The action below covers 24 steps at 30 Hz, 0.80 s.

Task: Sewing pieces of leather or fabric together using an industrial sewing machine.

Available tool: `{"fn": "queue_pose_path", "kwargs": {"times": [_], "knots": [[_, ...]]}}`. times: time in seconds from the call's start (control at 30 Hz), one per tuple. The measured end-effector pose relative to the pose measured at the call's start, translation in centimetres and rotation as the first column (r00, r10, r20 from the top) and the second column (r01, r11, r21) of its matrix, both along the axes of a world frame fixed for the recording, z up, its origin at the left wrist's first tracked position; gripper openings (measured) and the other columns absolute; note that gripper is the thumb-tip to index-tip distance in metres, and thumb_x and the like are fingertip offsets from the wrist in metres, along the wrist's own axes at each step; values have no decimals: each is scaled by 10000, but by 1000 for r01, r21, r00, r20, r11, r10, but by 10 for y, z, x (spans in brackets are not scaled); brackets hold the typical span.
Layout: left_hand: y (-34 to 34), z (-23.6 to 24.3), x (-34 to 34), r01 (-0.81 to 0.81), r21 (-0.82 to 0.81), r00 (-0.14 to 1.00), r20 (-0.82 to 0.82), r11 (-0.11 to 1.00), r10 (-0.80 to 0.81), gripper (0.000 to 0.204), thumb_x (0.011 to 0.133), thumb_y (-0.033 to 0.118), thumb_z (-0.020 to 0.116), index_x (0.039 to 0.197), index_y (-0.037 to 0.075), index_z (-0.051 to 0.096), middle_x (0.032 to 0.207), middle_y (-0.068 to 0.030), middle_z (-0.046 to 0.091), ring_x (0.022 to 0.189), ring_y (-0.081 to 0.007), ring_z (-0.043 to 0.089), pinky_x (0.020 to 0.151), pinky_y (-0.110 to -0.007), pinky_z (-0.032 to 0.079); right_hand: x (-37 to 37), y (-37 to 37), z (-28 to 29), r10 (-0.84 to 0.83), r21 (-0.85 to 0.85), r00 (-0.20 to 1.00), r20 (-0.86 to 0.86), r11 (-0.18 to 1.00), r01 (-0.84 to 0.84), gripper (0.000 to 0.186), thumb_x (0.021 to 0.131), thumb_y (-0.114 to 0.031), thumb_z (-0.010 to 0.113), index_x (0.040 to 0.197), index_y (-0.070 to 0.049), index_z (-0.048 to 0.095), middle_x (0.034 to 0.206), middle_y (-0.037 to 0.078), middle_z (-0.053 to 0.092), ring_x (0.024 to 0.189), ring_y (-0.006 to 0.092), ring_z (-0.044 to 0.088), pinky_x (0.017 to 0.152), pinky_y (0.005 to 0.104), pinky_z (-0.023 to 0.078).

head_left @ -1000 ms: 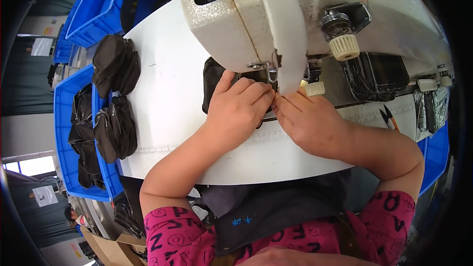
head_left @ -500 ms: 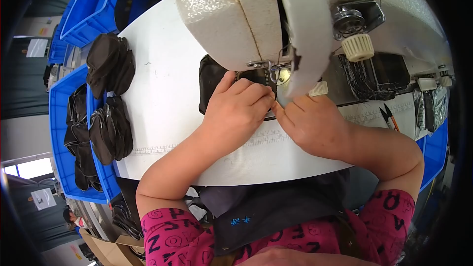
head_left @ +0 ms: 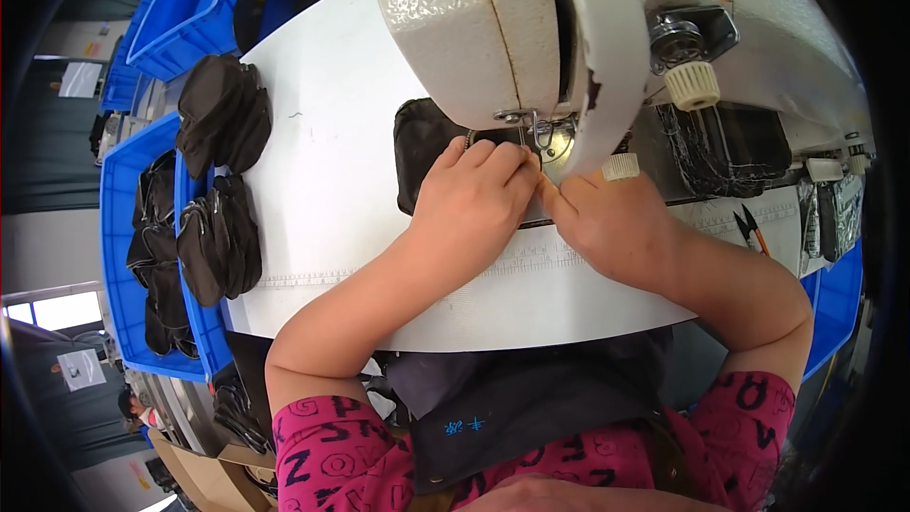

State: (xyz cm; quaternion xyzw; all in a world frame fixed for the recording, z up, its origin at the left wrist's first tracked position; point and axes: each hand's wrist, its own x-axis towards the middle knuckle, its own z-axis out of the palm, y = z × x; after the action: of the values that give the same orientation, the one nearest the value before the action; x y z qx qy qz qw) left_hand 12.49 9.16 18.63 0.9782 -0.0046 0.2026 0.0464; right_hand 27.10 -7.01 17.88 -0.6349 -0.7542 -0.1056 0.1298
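Note:
A dark fabric pouch (head_left: pixel 423 147) with a metal zipper lies on the white sewing table, partly beneath the head of the sewing machine (head_left: pixel 464 47). My left hand (head_left: pixel 479 192) rests over the pouch, its fingers bent and closed on the fabric beside the presser foot (head_left: pixel 542 133). Close against it, my right hand (head_left: pixel 616 228) pinches at the pouch's near edge, just in front of the needle plate (head_left: pixel 559 144). The fingertips of both hands nearly meet. Most of the pouch's right side is hidden under the hands and the machine.
Stacked dark pouches (head_left: pixel 223 118) lie at the table's left edge, by a blue bin (head_left: pixel 114 228) holding more. Right of the machine sits a black piece with loose threads (head_left: pixel 725 147). Thread snips (head_left: pixel 751 229) lie near my right forearm. A printed ruler (head_left: pixel 303 278) crosses the table.
The whole view has shifted slightly, so the machine and table appear further right. Both hands keep their hold on the pouch near the needle, with little visible movement.

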Motion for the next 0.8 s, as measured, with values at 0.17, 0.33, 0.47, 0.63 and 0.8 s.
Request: {"fn": "queue_pose_path", "kwargs": {"times": [0.17, 0.33, 0.47, 0.63, 0.8], "knots": [[1, -4, 6, -28, -12, 999, 28, 1000, 28, 199, 812, 117, 723, 993, 35, 725, 918, -39, 605, 892, -223, 620, 798, -388, 504, 2, 4, 3, -52, -15, 998, 37, 998, 53, 385, 781, -82, 662, 1152, 7, 715, 782, 23, 633, 707, 212, 652, 667, 380, 467], [0, -2, 6, -43, -32, 999, 32, 999, 44, 207, 815, 103, 718, 1008, 28, 722, 939, -50, 620, 905, -231, 628, 795, -382, 513, 4, 8, -2, -36, 80, 998, -60, 996, 41, 365, 768, -86, 661, 1118, 5, 711, 841, 55, 628, 766, 242, 654, 697, 390, 490], [3, -6, 1, -28, -136, 999, 30, 990, 32, 246, 792, 92, 734, 1030, 31, 724, 989, -53, 642, 936, -236, 632, 813, -370, 514, 0, 10, -1, 12, 79, 996, -84, 997, -5, 319, 775, -117, 668, 1075, -21, 719, 831, 49, 587, 768, 243, 636, 701, 384, 502], [7, 8, -7, -11, -106, 1000, -21, 994, 9, 307, 752, 90, 762, 1056, 47, 740, 1024, -40, 657, 968, -229, 626, 904, -366, 497, -2, 7, 0, 0, 100, 1000, -19, 995, 2, 288, 783, -136, 668, 1048, -37, 722, 800, 33, 573, 743, 220, 627, 684, 379, 496], [17, 8, -6, 61, -66, 995, -73, 996, -66, 396, 672, 109, 821, 1062, 70, 765, 1013, -18, 666, 978, -221, 622, 958, -383, 475, -2, 6, 0, -2, 75, 1000, -27, 997, 4, 284, 781, -146, 671, 1040, -40, 719, 760, 21, 567, 716, 202, 622, 672, 373, 474]]}}
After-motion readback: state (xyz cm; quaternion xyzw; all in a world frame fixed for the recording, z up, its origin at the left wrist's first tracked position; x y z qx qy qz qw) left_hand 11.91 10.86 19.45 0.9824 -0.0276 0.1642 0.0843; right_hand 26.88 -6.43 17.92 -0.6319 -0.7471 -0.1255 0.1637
